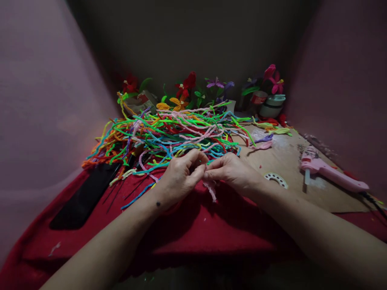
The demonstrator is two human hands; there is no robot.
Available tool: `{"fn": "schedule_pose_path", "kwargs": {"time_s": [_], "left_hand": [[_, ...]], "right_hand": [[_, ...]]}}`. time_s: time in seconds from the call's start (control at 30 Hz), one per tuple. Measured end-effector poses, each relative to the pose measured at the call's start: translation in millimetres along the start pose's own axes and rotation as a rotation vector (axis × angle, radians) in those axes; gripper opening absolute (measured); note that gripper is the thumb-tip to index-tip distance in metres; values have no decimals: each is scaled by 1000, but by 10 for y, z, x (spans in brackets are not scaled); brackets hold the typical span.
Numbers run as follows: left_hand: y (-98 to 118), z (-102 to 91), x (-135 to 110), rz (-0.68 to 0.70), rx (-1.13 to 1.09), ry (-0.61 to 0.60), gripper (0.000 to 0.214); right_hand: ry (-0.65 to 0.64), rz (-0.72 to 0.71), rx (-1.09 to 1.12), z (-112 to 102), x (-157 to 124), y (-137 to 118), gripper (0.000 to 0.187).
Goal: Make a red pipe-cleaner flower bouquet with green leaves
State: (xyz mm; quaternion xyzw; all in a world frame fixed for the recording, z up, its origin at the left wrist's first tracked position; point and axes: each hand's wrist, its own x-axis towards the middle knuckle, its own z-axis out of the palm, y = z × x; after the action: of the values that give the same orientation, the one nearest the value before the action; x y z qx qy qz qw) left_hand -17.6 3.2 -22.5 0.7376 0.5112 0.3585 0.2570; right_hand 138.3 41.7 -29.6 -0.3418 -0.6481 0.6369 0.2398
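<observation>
My left hand (181,175) and my right hand (231,171) meet fingertip to fingertip over a red cloth (187,225). Both pinch a short pink pipe cleaner (211,189), whose loose end hangs down below the fingers. Just beyond the hands lies a big tangled heap of pipe cleaners (169,133) in green, blue, pink, orange and red. Some strands of the heap trail onto the cloth beside my left wrist.
A pink glue gun (329,173) lies on a brown board (290,161) at the right, near a small white curved piece (275,178). A flat black object (86,195) rests at the left. Pipe-cleaner flowers (184,90) and small pots (272,105) line the back wall.
</observation>
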Motion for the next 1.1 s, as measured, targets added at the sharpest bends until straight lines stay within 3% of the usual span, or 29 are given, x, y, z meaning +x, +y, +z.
{"fn": "schedule_pose_path", "kwargs": {"time_s": [0.17, 0.37, 0.43, 0.53, 0.6, 0.77, 0.9, 1.1], "left_hand": [[-4, -23, 23, -31, -42, -32, 15], [-9, 81, -15, 5, 54, 114, 8], [-6, 91, -5, -21, -23, 137, 4], [4, 50, 43, -118, -247, 140, 15], [18, 13, 74, -207, -352, 97, 21], [60, 40, 71, -406, -514, -188, 21], [54, 120, 34, -429, -615, -196, 16], [44, 146, 11, -390, -756, -179, 11]], "right_hand": [[-4, 19, 27, 4, -4, 1, 18], [-30, -21, 27, 9, 0, 33, 21], [5, -22, 45, 26, -3, 27, 21], [91, -28, 137, 37, 7, 19, 21], [178, -67, 230, 26, 31, 37, 19], [296, -211, 359, -15, 85, 105, 18], [337, -262, 421, -3, 81, 89, 18], [380, -224, 498, 18, 98, 69, 15]]}}
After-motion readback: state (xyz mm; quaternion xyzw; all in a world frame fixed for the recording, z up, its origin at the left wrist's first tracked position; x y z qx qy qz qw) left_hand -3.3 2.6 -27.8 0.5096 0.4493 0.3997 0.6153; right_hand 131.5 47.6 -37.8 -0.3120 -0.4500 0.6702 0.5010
